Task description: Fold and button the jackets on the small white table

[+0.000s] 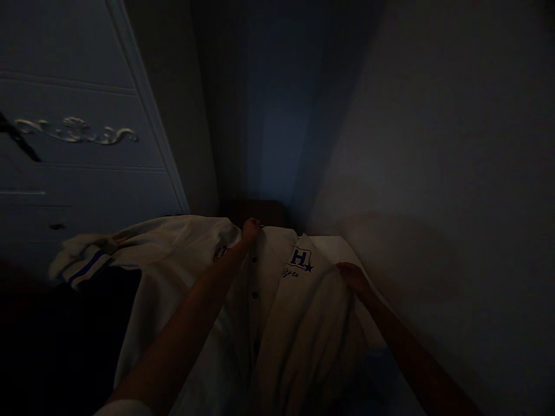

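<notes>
A cream button-front jacket (277, 306) with a blue H and star on its chest is spread out in front of me. My left hand (251, 229) is closed on the jacket near its collar, at the top of the button row. Farther right, my right hand (353, 277) pinches the cloth beside the H emblem. One sleeve, with a blue stripe on its cuff, stretches out to the left. What lies beneath the jacket is mostly hidden, and the light is very dim.
At the left stands a pale cabinet (87, 190) with carved trim and a dark handle. A plain wall (455, 173) rises on the right. Behind the jacket, a dark brown object (260, 209) sits in the corner. Deep shadow fills the lower left.
</notes>
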Demonstrator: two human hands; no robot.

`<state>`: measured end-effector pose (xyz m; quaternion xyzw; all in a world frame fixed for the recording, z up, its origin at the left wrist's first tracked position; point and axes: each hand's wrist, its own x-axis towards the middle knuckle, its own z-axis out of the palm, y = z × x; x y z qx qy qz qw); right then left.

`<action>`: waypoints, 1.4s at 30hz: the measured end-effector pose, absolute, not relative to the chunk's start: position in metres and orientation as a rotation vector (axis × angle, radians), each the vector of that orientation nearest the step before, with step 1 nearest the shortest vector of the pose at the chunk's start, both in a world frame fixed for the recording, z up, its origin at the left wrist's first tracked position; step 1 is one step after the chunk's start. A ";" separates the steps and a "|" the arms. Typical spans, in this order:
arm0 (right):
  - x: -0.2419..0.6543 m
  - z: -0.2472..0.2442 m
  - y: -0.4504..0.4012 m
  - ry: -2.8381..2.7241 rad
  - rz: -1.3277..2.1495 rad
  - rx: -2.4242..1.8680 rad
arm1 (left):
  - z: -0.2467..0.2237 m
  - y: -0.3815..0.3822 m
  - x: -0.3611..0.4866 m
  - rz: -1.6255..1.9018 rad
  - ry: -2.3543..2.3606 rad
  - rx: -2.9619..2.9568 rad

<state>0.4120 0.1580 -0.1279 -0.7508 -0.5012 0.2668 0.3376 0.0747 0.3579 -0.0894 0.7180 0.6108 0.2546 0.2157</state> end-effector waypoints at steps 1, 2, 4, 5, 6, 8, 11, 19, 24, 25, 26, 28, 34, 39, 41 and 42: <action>0.410 -0.127 0.159 -1.305 0.627 -1.958 | -0.091 0.358 0.075 0.695 1.698 2.039; 0.406 -0.125 0.161 -1.323 0.538 -1.946 | -0.093 0.356 0.076 0.681 1.688 2.104; 0.392 -0.118 0.165 -1.449 0.317 -1.875 | -0.098 0.352 0.079 0.644 1.598 2.277; 0.383 -0.114 0.168 -1.558 0.200 -1.817 | -0.101 0.348 0.080 0.609 1.520 2.371; 0.371 -0.110 0.172 -1.689 0.091 -1.752 | -0.105 0.345 0.081 0.558 1.433 2.459; 0.346 -0.108 0.183 -1.956 -0.058 -1.635 | -0.113 0.338 0.084 0.433 1.287 2.585; 0.314 -0.120 0.201 -2.219 -0.146 -1.610 | -0.123 0.333 0.084 0.296 1.237 2.656; 0.309 -0.168 0.212 -2.338 -0.162 -1.699 | -0.120 0.332 0.073 0.208 1.410 2.635; 0.310 -0.167 0.212 -2.339 -0.137 -1.689 | -0.108 0.284 0.062 0.273 1.551 2.628; 0.310 -0.167 0.213 -2.341 -0.128 -1.686 | -0.107 0.267 0.057 0.275 1.535 2.643; 0.310 -0.167 0.213 -2.341 -0.123 -1.684 | -0.107 0.249 0.052 0.282 1.506 2.670; 0.310 -0.168 0.214 -2.341 -0.122 -1.687 | -0.111 0.210 0.036 0.312 1.436 2.749; 0.313 -0.168 0.218 -2.381 -0.088 -1.674 | -0.137 0.131 -0.029 0.268 1.375 2.848; 0.315 -0.161 0.220 -2.366 -0.001 -1.655 | -0.132 0.127 -0.045 0.295 1.455 2.808; 0.315 -0.157 0.218 -2.349 0.031 -1.659 | -0.122 0.120 -0.043 0.302 1.504 2.776; 0.313 -0.155 0.216 -2.338 0.036 -1.667 | -0.117 0.112 -0.044 0.329 1.543 2.749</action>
